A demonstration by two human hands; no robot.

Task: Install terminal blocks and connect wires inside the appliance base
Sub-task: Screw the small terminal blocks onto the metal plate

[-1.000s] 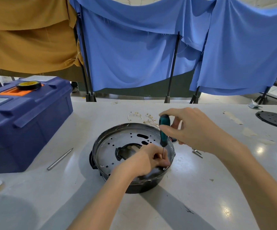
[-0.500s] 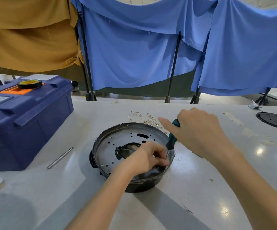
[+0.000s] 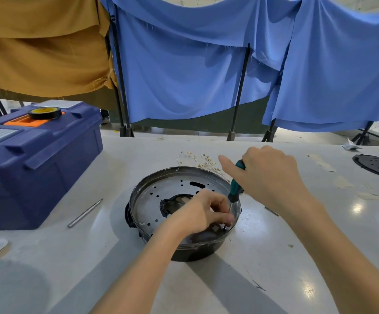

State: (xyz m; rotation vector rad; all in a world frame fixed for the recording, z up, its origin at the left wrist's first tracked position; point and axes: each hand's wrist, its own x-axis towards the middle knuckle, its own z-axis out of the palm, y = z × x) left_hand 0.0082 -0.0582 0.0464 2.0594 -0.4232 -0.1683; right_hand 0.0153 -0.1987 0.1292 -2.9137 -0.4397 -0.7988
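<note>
The appliance base (image 3: 154, 200) stands mid-counter (image 3: 274, 257); the right hand (image 3: 267, 177) grips a tilted green screwdriver (image 3: 235, 189), tip inside the base's near right rim; the left hand (image 3: 202, 211) curls there, its hold not visible.

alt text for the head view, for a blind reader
A person's right hand grips a green-handled screwdriver, tip down inside a black appliance base on a white table, while the left hand curls its fingers beside the tip. A blue toolbox sits at left.
</note>
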